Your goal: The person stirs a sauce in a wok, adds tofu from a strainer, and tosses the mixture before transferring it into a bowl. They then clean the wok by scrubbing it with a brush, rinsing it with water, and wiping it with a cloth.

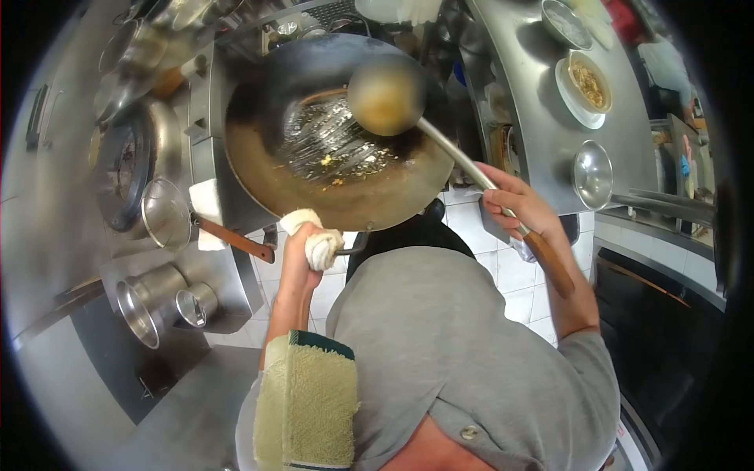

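A large wok [349, 206] sits in front of me, its inside oily with a few yellow and pale food bits near the bottom. My left hand [301, 250] is closed round a folded white cloth [322, 248] at the wok's handle [357, 243], by the near rim. In my right hand [522, 206] is the metal shaft of a long ladle [455, 151] with a wooden end. The ladle's bowl is over the far right part of the wok, with something yellowish in it; that area is blurred. A green-edged towel [314, 400] lies over my left forearm.
On the right counter [542, 118] stand a plate of food [589, 85], a metal bowl [593, 174] and another bowl [565, 25]. At left are a wooden-handled strainer [166, 212], a large round pan [161, 141] and metal pots [149, 302].
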The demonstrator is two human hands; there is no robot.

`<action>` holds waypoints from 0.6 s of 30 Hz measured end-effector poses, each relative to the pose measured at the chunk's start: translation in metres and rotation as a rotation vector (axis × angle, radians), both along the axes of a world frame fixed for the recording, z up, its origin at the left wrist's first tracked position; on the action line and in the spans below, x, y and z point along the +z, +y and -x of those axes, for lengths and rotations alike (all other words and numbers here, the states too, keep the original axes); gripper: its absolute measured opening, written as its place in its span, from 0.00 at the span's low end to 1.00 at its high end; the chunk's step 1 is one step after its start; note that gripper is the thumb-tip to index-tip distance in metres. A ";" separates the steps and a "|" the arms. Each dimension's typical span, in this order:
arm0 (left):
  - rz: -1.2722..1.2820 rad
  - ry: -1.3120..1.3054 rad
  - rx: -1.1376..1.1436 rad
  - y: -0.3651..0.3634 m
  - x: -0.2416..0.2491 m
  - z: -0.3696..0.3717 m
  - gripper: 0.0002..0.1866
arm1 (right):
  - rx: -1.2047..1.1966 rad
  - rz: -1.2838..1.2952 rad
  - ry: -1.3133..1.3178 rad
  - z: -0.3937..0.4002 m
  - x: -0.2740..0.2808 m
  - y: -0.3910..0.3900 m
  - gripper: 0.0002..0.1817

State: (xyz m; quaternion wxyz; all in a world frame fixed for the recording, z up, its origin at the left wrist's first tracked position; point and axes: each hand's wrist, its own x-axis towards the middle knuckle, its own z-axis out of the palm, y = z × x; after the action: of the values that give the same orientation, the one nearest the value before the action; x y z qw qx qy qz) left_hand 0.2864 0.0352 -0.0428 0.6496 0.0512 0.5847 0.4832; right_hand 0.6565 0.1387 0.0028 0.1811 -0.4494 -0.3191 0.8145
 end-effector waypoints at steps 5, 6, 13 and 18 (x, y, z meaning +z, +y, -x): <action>-0.074 0.127 0.040 0.012 -0.001 -0.035 0.03 | 0.258 -0.175 -0.212 0.018 -0.017 -0.006 0.35; -0.095 0.130 0.047 0.017 -0.007 -0.043 0.02 | 0.244 -0.063 -0.119 0.036 -0.007 -0.008 0.35; -0.054 -0.015 0.137 0.027 -0.045 -0.020 0.02 | -0.096 0.607 0.603 0.045 -0.046 -0.030 0.29; -0.072 0.018 0.057 -0.009 -0.011 -0.001 0.04 | 0.061 0.032 -0.056 0.001 0.009 -0.002 0.33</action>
State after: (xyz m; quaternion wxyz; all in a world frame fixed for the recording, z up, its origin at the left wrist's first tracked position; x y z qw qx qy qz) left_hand 0.2875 0.0266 -0.0534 0.6280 0.0619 0.5740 0.5218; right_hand 0.6560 0.1370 0.0123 0.1398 -0.4649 -0.3245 0.8118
